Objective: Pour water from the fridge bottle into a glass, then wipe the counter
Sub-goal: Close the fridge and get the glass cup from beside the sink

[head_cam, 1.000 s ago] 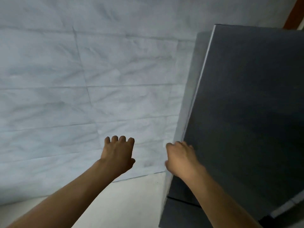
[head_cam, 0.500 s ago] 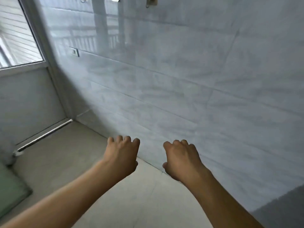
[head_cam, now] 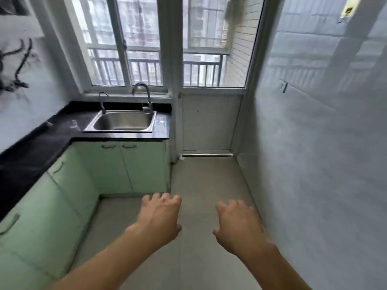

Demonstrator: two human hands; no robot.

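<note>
**Both hands empty, counter ahead and to the left**

The black counter [head_cam: 37,147] runs in an L, far ahead of the left hand [head_cam: 160,220] and back along that hand's outer side. On it, well forward and left of both hands, stands a small clear thing [head_cam: 73,123] that may be a glass; it is too blurred to be sure. Just to its right a steel sink [head_cam: 123,122] is set into the counter, with a tall curved faucet [head_cam: 144,95] at its back edge and a thinner tap [head_cam: 102,102] at its back left corner.

The left hand and the right hand [head_cam: 237,225] are held out side by side, palms down, apart from each other. Their fingers are spread and loosely bent, and neither grips or touches anything.

Pale green cabinets [head_cam: 41,216] stand under the counter, to the left of the left hand. Grey floor [head_cam: 199,181] lies beneath both hands. A tiled wall [head_cam: 314,164] rises close on the right hand's outer side. Straight ahead, beyond the fingertips, is a white door [head_cam: 209,122], and above the sink a barred window [head_cam: 125,42].
</note>
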